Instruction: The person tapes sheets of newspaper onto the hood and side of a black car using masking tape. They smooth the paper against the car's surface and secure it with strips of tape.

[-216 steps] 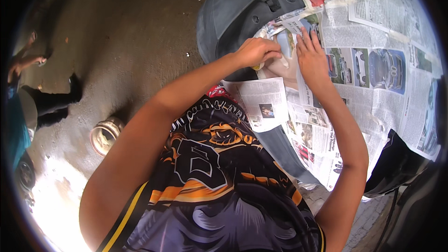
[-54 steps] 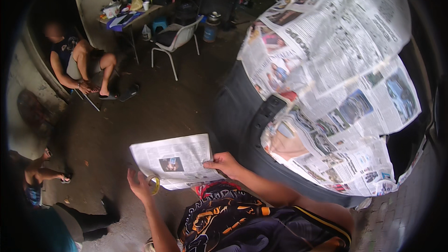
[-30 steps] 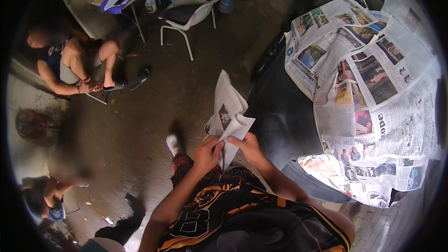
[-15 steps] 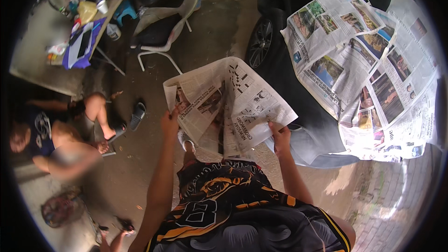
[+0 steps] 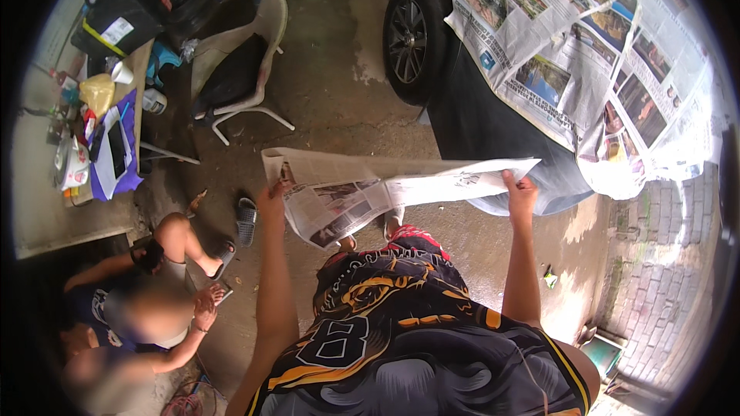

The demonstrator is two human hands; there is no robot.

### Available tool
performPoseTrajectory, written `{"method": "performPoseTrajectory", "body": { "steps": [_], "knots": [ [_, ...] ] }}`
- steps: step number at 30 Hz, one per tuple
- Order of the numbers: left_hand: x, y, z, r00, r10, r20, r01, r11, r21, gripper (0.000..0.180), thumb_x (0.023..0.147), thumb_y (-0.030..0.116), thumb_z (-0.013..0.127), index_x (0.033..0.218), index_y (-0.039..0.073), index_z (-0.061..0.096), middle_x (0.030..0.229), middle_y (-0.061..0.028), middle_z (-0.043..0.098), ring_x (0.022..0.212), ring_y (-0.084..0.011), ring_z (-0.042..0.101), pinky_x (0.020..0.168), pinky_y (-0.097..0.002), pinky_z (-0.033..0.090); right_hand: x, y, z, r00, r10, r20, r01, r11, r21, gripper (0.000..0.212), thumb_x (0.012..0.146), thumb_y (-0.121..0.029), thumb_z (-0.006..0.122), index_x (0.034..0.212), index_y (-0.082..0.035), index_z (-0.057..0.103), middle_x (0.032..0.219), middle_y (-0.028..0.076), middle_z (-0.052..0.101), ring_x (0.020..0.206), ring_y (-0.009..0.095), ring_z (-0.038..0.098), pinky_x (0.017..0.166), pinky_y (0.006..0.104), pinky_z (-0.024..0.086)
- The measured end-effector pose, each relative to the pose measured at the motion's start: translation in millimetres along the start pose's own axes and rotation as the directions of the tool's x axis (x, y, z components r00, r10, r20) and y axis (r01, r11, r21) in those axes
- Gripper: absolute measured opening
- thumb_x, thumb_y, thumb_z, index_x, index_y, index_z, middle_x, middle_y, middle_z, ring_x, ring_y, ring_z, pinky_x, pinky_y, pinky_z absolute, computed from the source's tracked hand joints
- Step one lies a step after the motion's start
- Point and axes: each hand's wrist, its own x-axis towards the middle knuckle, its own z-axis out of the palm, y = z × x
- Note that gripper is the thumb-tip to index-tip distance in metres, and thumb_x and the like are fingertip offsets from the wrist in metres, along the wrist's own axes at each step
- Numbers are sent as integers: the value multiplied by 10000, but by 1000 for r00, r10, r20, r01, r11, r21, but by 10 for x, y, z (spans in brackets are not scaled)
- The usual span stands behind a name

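A newspaper sheet [image 5: 339,192] is stretched out between my two hands in front of my body. My left hand [image 5: 271,194] pinches its left edge, and my right hand [image 5: 519,191] grips its far right corner. The sheet dips in the middle and is seen partly edge-on, so much of its printed face is hidden. Beyond my right hand, more newspaper sheets [image 5: 555,69] cover the front part of a dark car [image 5: 493,119]. They overlap one another and hang over its bodywork.
The car's wheel [image 5: 408,40] stands left of the covered part. A chair [image 5: 245,62] and a cluttered table [image 5: 142,77] are at the far left. A person [image 5: 146,293] sits at the left, near a slipper [image 5: 246,222] on the floor. A brick surface [image 5: 655,262] lies right.
My hands have moved apart, pulling the newspaper sheet wide and tilting it edge-on. My right hand went right and up. The whole view has shifted, and the seated person now leans forward.
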Motion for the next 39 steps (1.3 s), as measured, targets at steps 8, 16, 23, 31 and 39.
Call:
{"method": "performPoseTrajectory", "body": {
  "steps": [8,16,23,31,39],
  "knots": [
    [136,138,368,998,41,49,-53,958,282,346,973,265,622,1122,-34,710,1022,-219,743,937,-342,715,816,-410,503,-148,-113,-143,985,5,-174,-4,1000,1,295,967,-221,765,1099,41,741,933,47,752,820,67,623,735,260,503],
    [398,142,283,996,42,-78,-5,903,429,387,943,253,615,1230,-5,653,1107,-216,713,1053,-385,676,909,-459,489,2,-261,44,975,37,-217,-58,994,-95,415,963,-349,749,1075,49,727,907,77,747,810,105,628,729,307,505],
    [-348,1479,687,677,713,182,-713,574,403,770,781,-2,675,1505,114,440,1503,-150,516,1356,-365,495,1127,-498,335,-339,-294,153,1000,-17,-3,18,977,212,228,972,-167,753,1081,33,734,927,24,751,840,88,645,767,286,524],
    [-542,1313,834,646,229,728,-584,763,278,366,740,115,876,1079,79,743,1185,-148,681,1039,-322,607,918,-433,490,-872,-251,430,978,-154,143,156,988,-1,225,943,-125,768,1142,-22,751,977,57,786,908,115,668,855,311,525],
    [-587,1337,730,640,236,732,-541,815,210,336,753,205,890,1020,47,758,898,-143,609,988,-347,600,873,-447,492,-872,-196,360,996,16,82,-19,999,28,222,959,-160,758,1107,5,760,933,53,782,853,58,637,778,269,525]
  ]
}}
